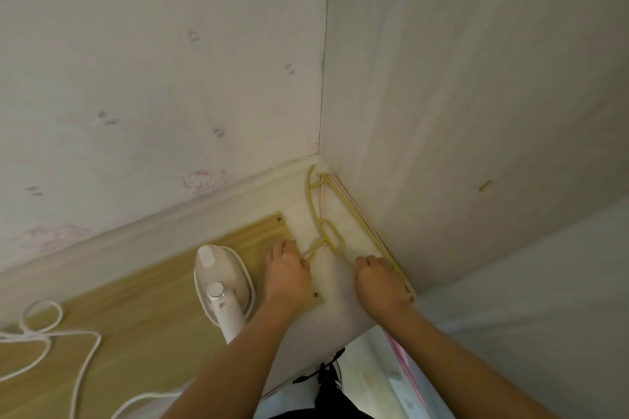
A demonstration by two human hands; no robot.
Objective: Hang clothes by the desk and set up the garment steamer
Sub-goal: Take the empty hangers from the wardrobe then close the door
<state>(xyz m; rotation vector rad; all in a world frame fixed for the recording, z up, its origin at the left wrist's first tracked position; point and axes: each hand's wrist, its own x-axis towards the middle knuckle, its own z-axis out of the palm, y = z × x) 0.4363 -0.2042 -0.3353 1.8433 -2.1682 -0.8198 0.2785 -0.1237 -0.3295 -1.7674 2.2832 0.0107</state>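
Observation:
Yellow and pink plastic hangers [328, 230] lie stacked on a white ledge [340, 303] in the corner by the wall. My left hand [287, 271] is closed around the pink hanger's hook end. My right hand [381, 282] grips the hangers' long bar next to the right wall. A white garment steamer [223, 286] rests on the wooden desk [136, 303] just left of my left hand, its white cord [51, 333] looping off to the left.
Patterned wallpaper [153, 78] rises behind the desk and a pale panel [476, 95] closes the right side. A white baseboard strip [170, 214] edges the desk. A pink rod [405, 371] and dark fabric [326, 388] show below the ledge.

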